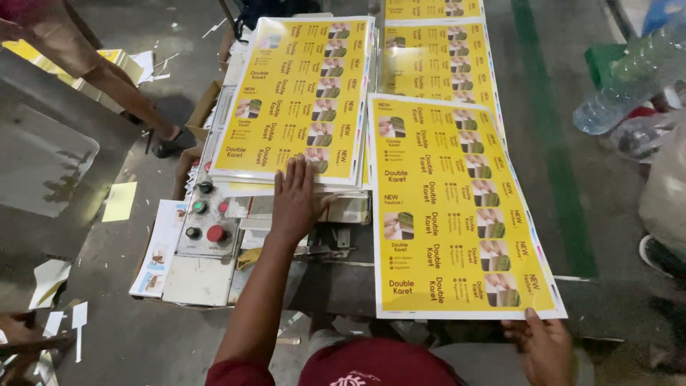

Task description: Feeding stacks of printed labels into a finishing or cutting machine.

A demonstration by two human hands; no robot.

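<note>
Nearest, the right hand [547, 348] pinches the bottom edge of a large glossy yellow printed sheet [457, 214]. Farther on, the left hand [295, 202], fingers spread flat, presses a stack of matching yellow sheets [300, 100], beside a grey metal control panel with coloured buttons [204, 221].

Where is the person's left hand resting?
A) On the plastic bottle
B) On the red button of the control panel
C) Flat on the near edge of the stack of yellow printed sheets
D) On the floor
C: the left hand lies flat on the near edge of the stack of yellow printed sheets, while the right hand holds a separate yellow printed sheet.
</note>
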